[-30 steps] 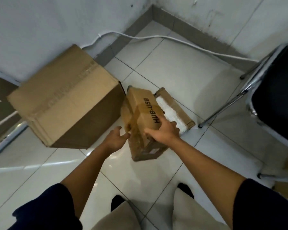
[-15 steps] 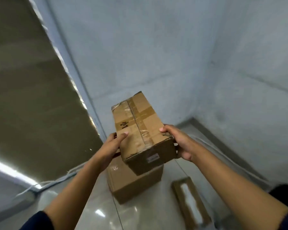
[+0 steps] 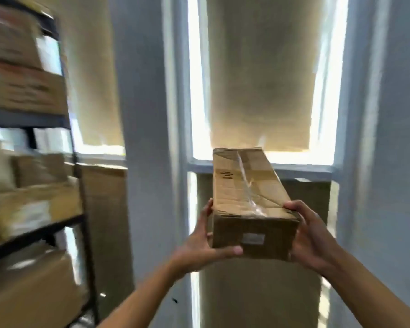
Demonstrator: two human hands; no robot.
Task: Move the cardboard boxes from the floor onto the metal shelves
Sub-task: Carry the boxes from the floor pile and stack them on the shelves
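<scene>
cardboard box [image 3: 244, 185] — black marking, white label; both unreadable

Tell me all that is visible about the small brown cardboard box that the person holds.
The small brown cardboard box is long and narrow, creased, sealed on top with clear tape, with a pale label on its near end. It is in the air, its long side pointing away. The left hand and the right hand grip its near end from both sides.

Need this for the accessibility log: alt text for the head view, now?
Both hands, left hand and right hand, hold a small taped cardboard box up in front of a bright window. A blurred metal shelf with other boxes stands at left.
</scene>
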